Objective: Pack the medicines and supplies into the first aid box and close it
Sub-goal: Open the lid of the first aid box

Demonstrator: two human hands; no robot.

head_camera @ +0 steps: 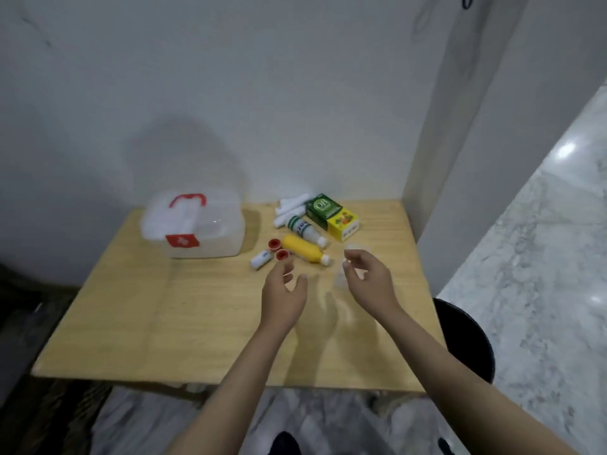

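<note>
A translucent first aid box [197,228] with a red handle and red cross label stands shut at the table's back left. To its right lie white bandage rolls [290,206], a green and yellow carton [331,216], a white bottle [303,229], a yellow bottle [303,252], two small red-capped jars [278,249] and a small white vial [261,259]. My left hand [284,293] hovers open just in front of the jars. My right hand [368,277] hovers beside it, fingers apart, above a blurred clear plastic item [340,279].
The wooden table [164,316] stands against a white wall in a corner. A black round stool [466,336] sits at the table's right side. Marble floor stretches to the right. Another clear item [356,247] lies past my right hand.
</note>
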